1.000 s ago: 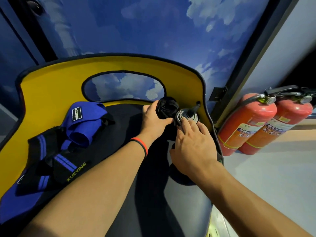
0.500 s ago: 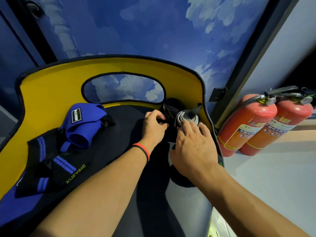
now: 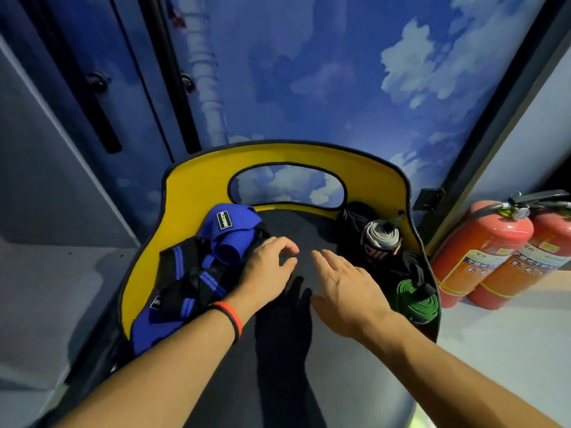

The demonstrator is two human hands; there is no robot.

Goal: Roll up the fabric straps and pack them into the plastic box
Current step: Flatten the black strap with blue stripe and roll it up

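A yellow-walled box [image 3: 191,193] with a dark floor lies in front of me. Along its right wall stand rolled straps: a black roll [image 3: 355,216] at the back, a white and grey roll [image 3: 381,236] in front of it, and a green roll [image 3: 415,299] nearest me. Unrolled blue and black straps [image 3: 197,273] lie heaped on the left side. My left hand [image 3: 267,270] hovers beside that heap, fingers loosely curled, holding nothing. My right hand [image 3: 343,285] is spread flat above the dark floor, apart from the rolls.
Two red fire extinguishers [image 3: 482,251] stand on the pale floor to the right of the box. A blue wall with painted clouds [image 3: 309,88] rises behind it. A grey cabinet door with a black handle [image 3: 92,97] is at the left.
My left hand let go of the black roll at the back right corner. Both hands drew back to the middle, the left one toward the blue heap. The camera pulled back, showing the green roll.
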